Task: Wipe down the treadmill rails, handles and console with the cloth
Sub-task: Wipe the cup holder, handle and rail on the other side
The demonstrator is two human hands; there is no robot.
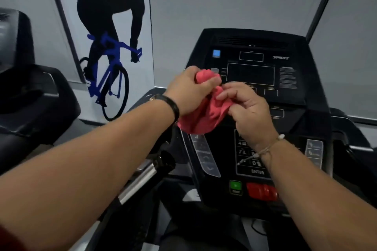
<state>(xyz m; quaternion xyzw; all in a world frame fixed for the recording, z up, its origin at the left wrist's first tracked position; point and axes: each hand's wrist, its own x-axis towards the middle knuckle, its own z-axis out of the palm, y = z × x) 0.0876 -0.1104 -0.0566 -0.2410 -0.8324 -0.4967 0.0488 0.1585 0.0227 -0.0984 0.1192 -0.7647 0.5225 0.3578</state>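
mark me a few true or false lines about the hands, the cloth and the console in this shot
1. The left hand and the right hand both grip the cloth. True.
2. The cloth is spread out flat. False: it is bunched up between the two hands.
3. The green button sits to the left of the red button. True.
4. The display on the console is lit up. False: it is dark.
5. The wall picture shows a runner. False: it shows a cyclist on a blue bike.
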